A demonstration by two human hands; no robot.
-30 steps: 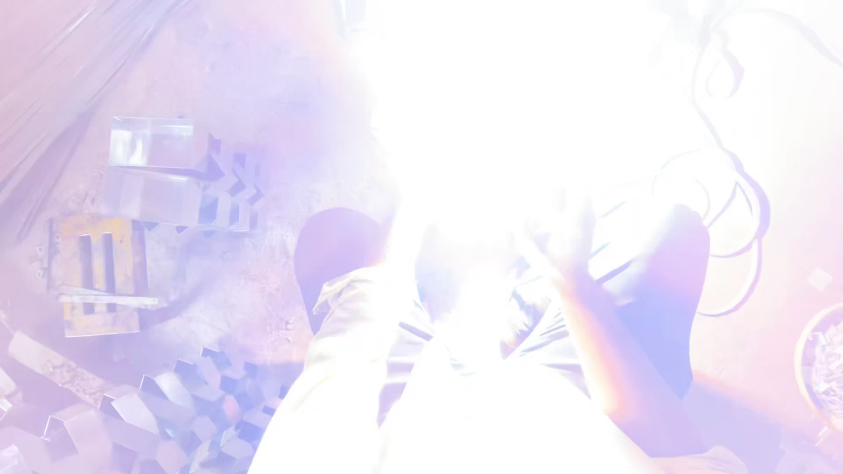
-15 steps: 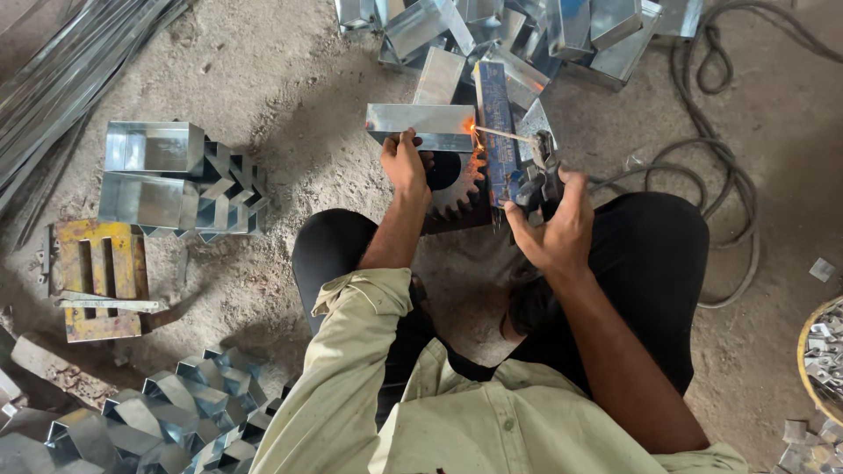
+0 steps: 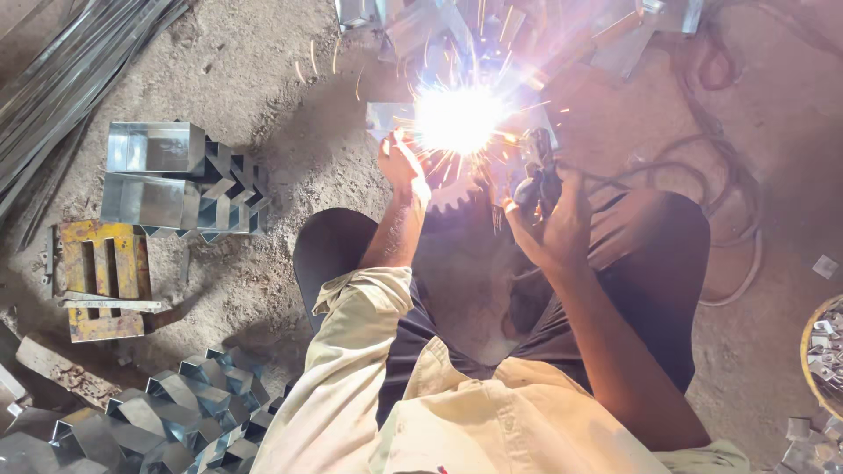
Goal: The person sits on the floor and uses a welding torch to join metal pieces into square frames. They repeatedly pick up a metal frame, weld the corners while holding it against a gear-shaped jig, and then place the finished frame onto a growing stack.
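I squat on a dirt floor over a small metal piece (image 3: 386, 116) resting on a toothed gear (image 3: 452, 195). A bright welding arc with sparks (image 3: 458, 118) burns on that piece and hides much of it. My left hand (image 3: 401, 164) presses on the metal piece just left of the arc. My right hand (image 3: 551, 224) grips a dark welding electrode holder (image 3: 533, 180), its tip pointing into the glare. A cable (image 3: 729, 211) runs from the holder off to the right.
Stacked folded sheet-metal pieces (image 3: 171, 180) lie at left, more at bottom left (image 3: 167, 412) and at the top (image 3: 421, 26). A yellow metal jig (image 3: 97, 276) lies at far left. Long metal strips (image 3: 61, 79) cross the top-left corner. A round bowl of small parts (image 3: 825, 351) sits at right.
One second ago glare whited out the view; half a second ago the arc was only a small glow. Now it flares again with sparks. Both hands stay in place.
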